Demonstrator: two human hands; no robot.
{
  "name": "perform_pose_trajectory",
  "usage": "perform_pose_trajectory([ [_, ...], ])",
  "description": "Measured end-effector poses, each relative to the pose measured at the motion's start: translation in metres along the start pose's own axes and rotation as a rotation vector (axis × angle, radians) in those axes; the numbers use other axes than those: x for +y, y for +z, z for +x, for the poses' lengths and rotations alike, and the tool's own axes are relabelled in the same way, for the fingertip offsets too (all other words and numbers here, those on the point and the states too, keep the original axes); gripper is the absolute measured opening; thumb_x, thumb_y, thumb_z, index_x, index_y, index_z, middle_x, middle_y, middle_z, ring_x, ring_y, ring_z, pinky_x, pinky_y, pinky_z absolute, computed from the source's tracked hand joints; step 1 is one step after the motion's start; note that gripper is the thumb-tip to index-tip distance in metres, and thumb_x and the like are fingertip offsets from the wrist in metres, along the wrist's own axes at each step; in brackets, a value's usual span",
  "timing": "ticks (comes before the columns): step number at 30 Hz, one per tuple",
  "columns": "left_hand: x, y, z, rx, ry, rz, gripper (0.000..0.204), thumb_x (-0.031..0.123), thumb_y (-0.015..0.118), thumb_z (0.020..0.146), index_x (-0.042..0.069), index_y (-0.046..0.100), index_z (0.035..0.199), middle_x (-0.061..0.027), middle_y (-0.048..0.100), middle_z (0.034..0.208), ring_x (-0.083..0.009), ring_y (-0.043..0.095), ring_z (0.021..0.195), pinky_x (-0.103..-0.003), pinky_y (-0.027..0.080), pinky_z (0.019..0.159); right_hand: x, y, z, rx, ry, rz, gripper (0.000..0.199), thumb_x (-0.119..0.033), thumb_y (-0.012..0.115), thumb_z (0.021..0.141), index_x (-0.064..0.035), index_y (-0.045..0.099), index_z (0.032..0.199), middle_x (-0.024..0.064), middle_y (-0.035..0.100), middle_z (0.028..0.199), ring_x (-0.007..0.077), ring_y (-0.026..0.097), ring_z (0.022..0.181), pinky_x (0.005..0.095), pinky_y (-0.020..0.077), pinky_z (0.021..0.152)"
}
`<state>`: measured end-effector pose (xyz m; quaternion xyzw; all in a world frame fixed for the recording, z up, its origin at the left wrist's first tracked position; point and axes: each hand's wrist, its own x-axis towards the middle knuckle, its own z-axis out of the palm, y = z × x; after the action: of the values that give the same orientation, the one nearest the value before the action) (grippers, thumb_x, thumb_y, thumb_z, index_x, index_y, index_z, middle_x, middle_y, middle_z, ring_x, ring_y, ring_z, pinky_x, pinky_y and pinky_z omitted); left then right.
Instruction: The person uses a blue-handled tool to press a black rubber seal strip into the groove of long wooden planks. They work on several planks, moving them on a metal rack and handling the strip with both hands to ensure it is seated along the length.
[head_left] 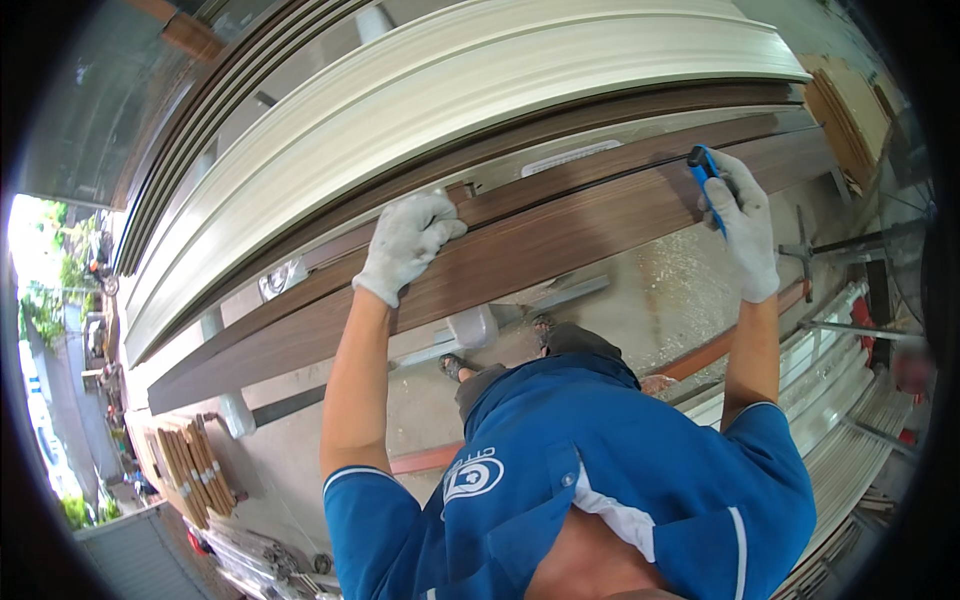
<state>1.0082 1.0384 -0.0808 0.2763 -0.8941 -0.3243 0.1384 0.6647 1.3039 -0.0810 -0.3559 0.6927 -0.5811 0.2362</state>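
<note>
My left hand (408, 240), in a white work glove, rests at the far edge of a long dark-brown wood-grain board (560, 235). Its fingers are curled closed, and whatever they may pinch is hidden. In my right hand (745, 215), gloved the same way, is a blue and black utility knife (706, 178), held above the board's right part. I cannot make out its blade. A second narrow brown strip (590, 170) runs along the far side of the board, with a dark gap between them.
Long cream panels (480, 70) lie beyond the brown boards. Bundled brown pieces (190, 465) stand at the left. A white tub (473, 327) is under the board near my feet. Pale stacked profiles (840, 430) and a metal stand (805, 250) are at the right.
</note>
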Motion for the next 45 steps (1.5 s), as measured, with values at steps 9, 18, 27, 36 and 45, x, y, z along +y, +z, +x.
perform_pose_trajectory([
  [9, 0.010, 0.012, -0.014, 0.060, 0.060, 0.221, 0.015, 0.019, 0.072, 0.091, 0.003, 0.072, 0.093, -0.0158, 0.068, 0.090, -0.0365, 0.065, 0.089, -0.046, 0.051, 0.079, 0.008, 0.011, 0.003, -0.034, -0.001, 0.022, 0.048, -0.035, 0.073, 0.101, -0.0082, 0.065, 0.141, -0.0038, 0.060, 0.083, 0.0034, 0.053, 0.069, 0.0198, 0.0417, 0.061],
  [18, 0.009, 0.018, -0.014, 0.082, 0.072, 0.373, 0.013, 0.019, 0.073, 0.092, 0.007, 0.071, 0.098, -0.0132, 0.069, 0.096, -0.0370, 0.065, 0.093, -0.048, 0.052, 0.083, 0.005, 0.017, 0.001, -0.109, 0.021, 0.024, 0.048, -0.033, 0.072, 0.102, -0.0074, 0.064, 0.141, -0.0026, 0.064, 0.092, 0.0037, 0.056, 0.076, 0.0205, 0.0451, 0.064],
  [27, 0.029, 0.022, -0.081, 0.315, 0.074, 0.537, 0.071, 0.056, 0.081, 0.080, 0.006, 0.066, 0.129, -0.0162, 0.067, 0.126, -0.0368, 0.059, 0.120, -0.051, 0.043, 0.103, -0.025, 0.060, 0.062, -0.418, -0.579, -0.532, 0.036, -0.027, 0.071, 0.095, -0.0143, 0.068, 0.129, 0.0141, 0.073, 0.097, 0.0304, 0.070, 0.086, 0.0424, 0.0540, 0.075],
  [36, 0.001, 0.051, -0.119, 0.520, -0.023, 0.704, 0.090, 0.064, 0.089, 0.058, 0.004, 0.069, 0.121, -0.0141, 0.066, 0.119, -0.0375, 0.060, 0.114, -0.052, 0.046, 0.099, -0.035, 0.167, 0.097, -0.889, -0.743, -0.767, 0.022, -0.040, 0.068, 0.097, -0.0233, 0.072, 0.111, 0.0130, 0.072, 0.080, 0.0373, 0.071, 0.078, 0.0506, 0.0530, 0.068],
  [45, 0.000, 0.052, -0.123, 0.522, -0.011, 0.745, 0.087, 0.058, 0.089, 0.058, 0.001, 0.070, 0.121, -0.0178, 0.068, 0.113, -0.0396, 0.063, 0.106, -0.052, 0.048, 0.093, -0.059, 0.281, 0.070, -1.053, -0.863, -0.686, 0.024, -0.043, 0.062, 0.100, -0.0243, 0.072, 0.112, 0.0144, 0.074, 0.084, 0.0390, 0.073, 0.082, 0.0508, 0.0566, 0.073],
])
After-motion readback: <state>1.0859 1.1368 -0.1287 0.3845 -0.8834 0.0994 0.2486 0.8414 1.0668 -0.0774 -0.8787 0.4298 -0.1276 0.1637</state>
